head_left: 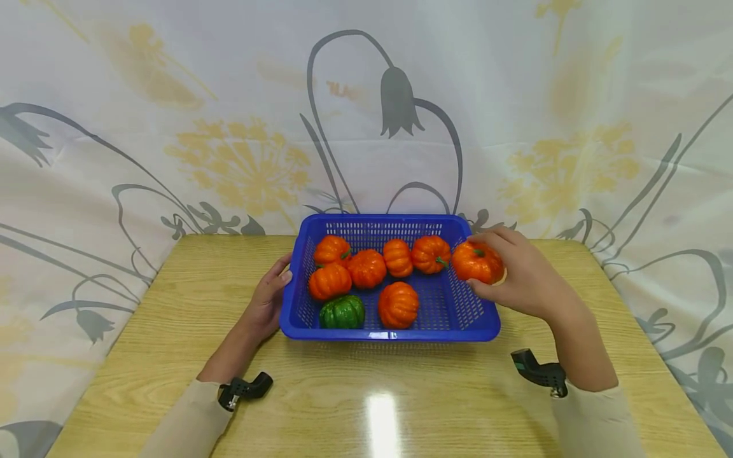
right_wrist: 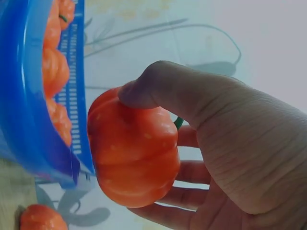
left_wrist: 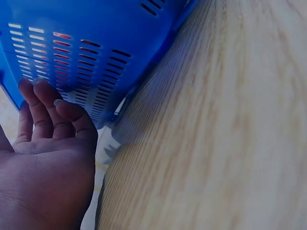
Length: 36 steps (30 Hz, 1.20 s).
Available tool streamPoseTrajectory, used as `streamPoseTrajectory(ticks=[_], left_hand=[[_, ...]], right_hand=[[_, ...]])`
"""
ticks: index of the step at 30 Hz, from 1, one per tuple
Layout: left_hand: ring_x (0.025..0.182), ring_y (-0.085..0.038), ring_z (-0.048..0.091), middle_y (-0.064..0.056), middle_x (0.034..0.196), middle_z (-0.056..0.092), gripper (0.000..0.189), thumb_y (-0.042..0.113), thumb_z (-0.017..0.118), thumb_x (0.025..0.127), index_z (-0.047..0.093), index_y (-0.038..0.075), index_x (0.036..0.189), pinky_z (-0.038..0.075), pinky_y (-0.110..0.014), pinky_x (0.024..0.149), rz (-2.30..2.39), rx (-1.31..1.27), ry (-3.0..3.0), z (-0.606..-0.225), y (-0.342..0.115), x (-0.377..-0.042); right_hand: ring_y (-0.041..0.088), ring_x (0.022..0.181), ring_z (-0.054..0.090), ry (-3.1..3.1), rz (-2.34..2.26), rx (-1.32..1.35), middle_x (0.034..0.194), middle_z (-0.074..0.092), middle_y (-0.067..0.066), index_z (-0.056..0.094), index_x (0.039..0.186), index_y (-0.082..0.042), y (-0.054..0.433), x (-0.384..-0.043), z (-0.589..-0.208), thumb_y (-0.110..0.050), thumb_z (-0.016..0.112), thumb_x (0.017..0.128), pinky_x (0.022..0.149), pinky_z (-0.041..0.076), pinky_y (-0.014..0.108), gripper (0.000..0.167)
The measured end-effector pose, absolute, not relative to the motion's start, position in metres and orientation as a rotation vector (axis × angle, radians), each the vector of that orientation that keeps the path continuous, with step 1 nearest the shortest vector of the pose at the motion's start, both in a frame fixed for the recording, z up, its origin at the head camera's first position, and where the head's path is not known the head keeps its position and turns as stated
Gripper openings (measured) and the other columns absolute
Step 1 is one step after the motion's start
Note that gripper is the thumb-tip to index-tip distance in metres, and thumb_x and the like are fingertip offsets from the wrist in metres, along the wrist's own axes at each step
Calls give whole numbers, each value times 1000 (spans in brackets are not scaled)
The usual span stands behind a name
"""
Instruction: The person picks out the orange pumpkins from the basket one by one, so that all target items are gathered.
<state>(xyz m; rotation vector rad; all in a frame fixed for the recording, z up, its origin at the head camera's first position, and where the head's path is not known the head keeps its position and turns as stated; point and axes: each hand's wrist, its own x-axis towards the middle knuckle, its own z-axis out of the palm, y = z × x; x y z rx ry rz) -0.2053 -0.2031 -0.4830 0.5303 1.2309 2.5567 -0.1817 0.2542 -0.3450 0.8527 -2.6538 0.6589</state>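
Right fingers (right_wrist: pixel 194 171) curl; left fingers (left_wrist: pixel 79 117) bend loosely.

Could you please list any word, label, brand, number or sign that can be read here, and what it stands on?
No text can be read.
Too blurred to read: a faint orange, letter-like mark on the patterned backdrop.
I see no lettering on the blue basket or held pumpkin.

A yellowish, wood-grained bench (head_left: pixel 321 394) spread across the lower frame. On it, at the centre, stood a blue, rectangular, perforated plastic basket (head_left: pixel 355 334). Lower left in the right-wrist view, a round orange pumpkin (right_wrist: pixel 43 219) showed by the bench's edge.
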Motion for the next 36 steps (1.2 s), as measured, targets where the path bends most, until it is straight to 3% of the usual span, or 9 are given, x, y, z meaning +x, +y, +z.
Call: streamPoseTrajectory(ticks=[11, 29, 36], left_hand=[[109, -16, 72, -5, 127, 70, 35, 10, 42, 112, 53, 18, 144, 61, -32, 92, 2560, 531, 1244, -482, -204, -204], [112, -16, 71, -4, 130, 69, 36, 13, 41, 112, 51, 19, 146, 60, -33, 94, 2535, 541, 1268, -486, -201, -203], [110, -16, 71, -4, 128, 70, 36, 12, 40, 111, 48, 18, 146, 61, -33, 92, 2538, 541, 1285, -485, -202, -202]], right_hand=[[32, 106, 63, -2677, 724, 735, 129, 62, 16, 62, 136, -3, 274, -187, -348, -11, 87, 85, 85, 59, 54, 58], [50, 109, 55, -2716, 706, 385, 135, 52, 30, 55, 142, 4, 322, -202, -364, -16, 82, 88, 83, 52, 68, 63], [56, 118, 48, -2752, 739, 254, 140, 47, 36, 50, 143, 9, 340, -213, -382, -19, 78, 92, 92, 46, 73, 65]])
